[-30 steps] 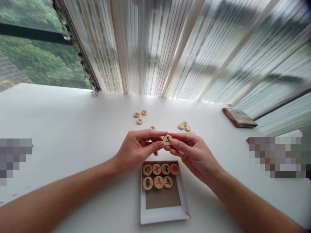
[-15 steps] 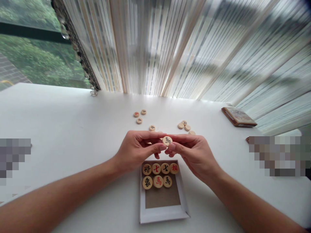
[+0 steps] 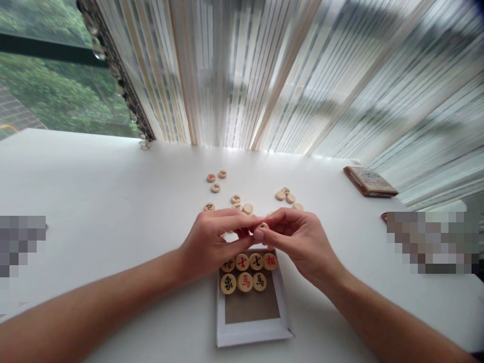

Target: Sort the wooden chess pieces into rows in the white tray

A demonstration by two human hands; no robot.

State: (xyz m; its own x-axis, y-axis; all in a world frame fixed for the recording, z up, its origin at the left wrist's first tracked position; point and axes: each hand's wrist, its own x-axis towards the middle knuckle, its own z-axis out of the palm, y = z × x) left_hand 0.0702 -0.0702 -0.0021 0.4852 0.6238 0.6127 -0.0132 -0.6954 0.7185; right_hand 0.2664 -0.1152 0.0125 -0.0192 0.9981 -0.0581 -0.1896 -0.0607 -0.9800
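Observation:
Between the fingertips of both hands is a round wooden xiangqi piece [image 3: 263,226], its face mostly covered by a thumb. My left hand [image 3: 221,233] pinches it from the left, and my right hand [image 3: 297,233] grips it from the right with thumb and fingers. Just below the hands lies a shallow white box [image 3: 254,334] with a brown bottom. Two rows of xiangqi pieces sit in its upper part, marked in black or red, among them a red piece [image 3: 245,282] and a black one [image 3: 259,282] beside it. My left fingers partly hide the upper-left piece.
Beyond my hands, loose pieces [image 3: 216,187] lie scattered on the white table [image 3: 113,201], with another cluster [image 3: 291,198] to the right. A flat brown-edged box [image 3: 371,181] lies at the back right. Striped string curtains [image 3: 242,75] hang along the far edge.
My hands have dipped slightly and turned the piece, so its black character no longer shows. My right thumb has slid over its face. The pieces in the box have not moved.

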